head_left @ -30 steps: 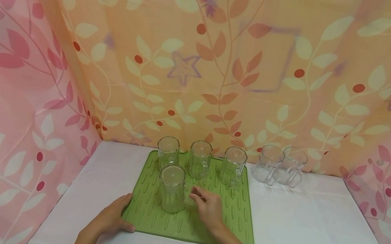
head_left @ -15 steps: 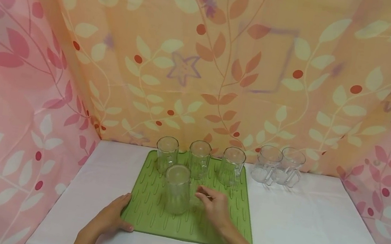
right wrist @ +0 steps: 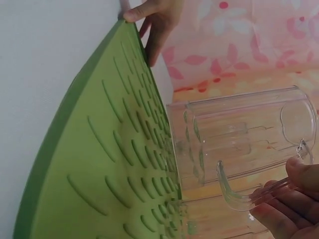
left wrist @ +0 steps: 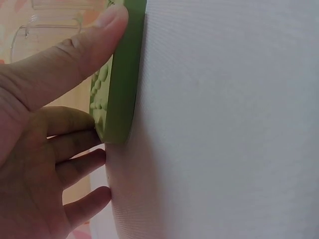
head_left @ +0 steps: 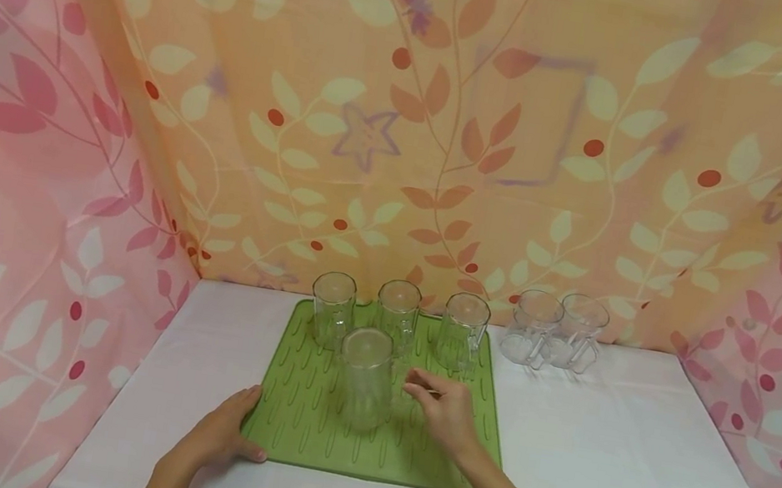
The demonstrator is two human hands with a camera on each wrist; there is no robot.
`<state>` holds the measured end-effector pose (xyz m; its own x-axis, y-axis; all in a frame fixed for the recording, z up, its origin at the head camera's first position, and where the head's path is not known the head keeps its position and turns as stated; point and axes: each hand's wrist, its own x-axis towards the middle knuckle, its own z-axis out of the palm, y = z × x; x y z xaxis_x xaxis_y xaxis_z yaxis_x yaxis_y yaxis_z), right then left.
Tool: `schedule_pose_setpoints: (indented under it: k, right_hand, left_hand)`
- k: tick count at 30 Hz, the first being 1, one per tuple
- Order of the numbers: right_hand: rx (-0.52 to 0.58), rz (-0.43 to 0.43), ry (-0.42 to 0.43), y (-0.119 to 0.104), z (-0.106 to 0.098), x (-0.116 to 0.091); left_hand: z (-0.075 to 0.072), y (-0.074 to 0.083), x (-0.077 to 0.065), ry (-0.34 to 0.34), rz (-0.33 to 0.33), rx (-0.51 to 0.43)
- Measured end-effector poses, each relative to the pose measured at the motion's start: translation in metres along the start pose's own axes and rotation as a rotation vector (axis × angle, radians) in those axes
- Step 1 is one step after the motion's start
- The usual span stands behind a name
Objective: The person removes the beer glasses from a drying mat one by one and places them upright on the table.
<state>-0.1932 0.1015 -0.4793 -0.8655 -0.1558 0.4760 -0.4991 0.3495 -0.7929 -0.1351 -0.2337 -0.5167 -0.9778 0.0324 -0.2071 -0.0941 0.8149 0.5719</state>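
A clear glass mug (head_left: 366,384) is over the middle of the green drying mat (head_left: 301,441). My right hand (head_left: 445,412) grips its handle (right wrist: 232,196) between thumb and fingers, to the right of the mug's body. In the right wrist view one end of this mug (right wrist: 234,139) is right at the mat's ridged surface. At the mat's front left corner, my left hand (head_left: 222,430) holds the edge. The left wrist view has its thumb (left wrist: 82,55) on the front side, with the fingers around the corner.
Three more glass mugs stand along the mat's back edge: left (head_left: 332,311), middle (head_left: 397,321) and right (head_left: 463,331). Two others (head_left: 533,329) stand close together on the white table (head_left: 594,460), right of the mat. Patterned cloth (head_left: 301,138) walls the back and sides.
My right hand has moved the mug a little to the right across the mat. The left hand stays at the mat's corner, and the other mugs keep their places.
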Motion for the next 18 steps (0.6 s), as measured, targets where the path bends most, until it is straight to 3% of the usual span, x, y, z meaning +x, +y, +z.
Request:
schedule_pose_setpoints:
  k: [8,18]
  right_hand:
    - [0.009,-0.053,0.003,-0.004,-0.015,0.005]
    - [-0.056,-0.045,0.012,-0.015,-0.042,0.012]
  left_hand:
    - [0.001,-0.003,0.0,-0.001,0.0,0.009]
    - [0.0,-0.003,0.0,0.017,0.015,0.031]
